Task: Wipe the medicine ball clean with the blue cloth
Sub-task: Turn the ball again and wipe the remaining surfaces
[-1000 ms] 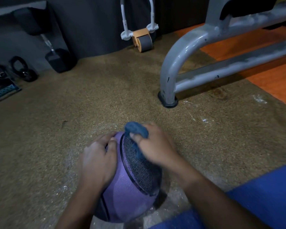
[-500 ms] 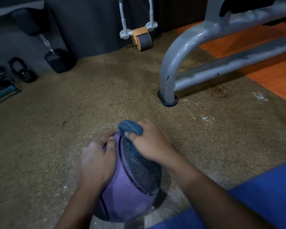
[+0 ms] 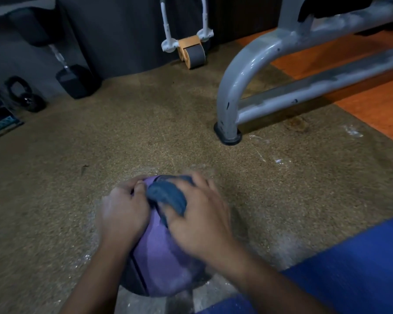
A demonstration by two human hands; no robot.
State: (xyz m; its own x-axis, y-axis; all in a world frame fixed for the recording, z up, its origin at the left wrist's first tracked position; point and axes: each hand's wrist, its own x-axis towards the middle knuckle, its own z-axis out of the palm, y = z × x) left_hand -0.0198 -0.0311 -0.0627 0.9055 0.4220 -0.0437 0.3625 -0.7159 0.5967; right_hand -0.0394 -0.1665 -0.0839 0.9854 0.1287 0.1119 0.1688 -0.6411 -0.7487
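Purple medicine ball (image 3: 161, 257) sits on brown speckled floor (image 3: 100, 143), low centre of view, btwn both hands. Left hand (image 3: 123, 211) cups ball's left side, fingers curled over the top. Right hand (image 3: 200, 214) grips bunched blue cloth (image 3: 168, 196), pressed on ball's upper right; hand blurred. Grey bench frame (image 3: 236, 75) stands beyond at right, ab roller (image 3: 191, 52) by back wall, dumbbell (image 3: 75, 80) and kettlebell (image 3: 27, 96) far left. Blue mat (image 3: 349, 268) lies at bottom right.
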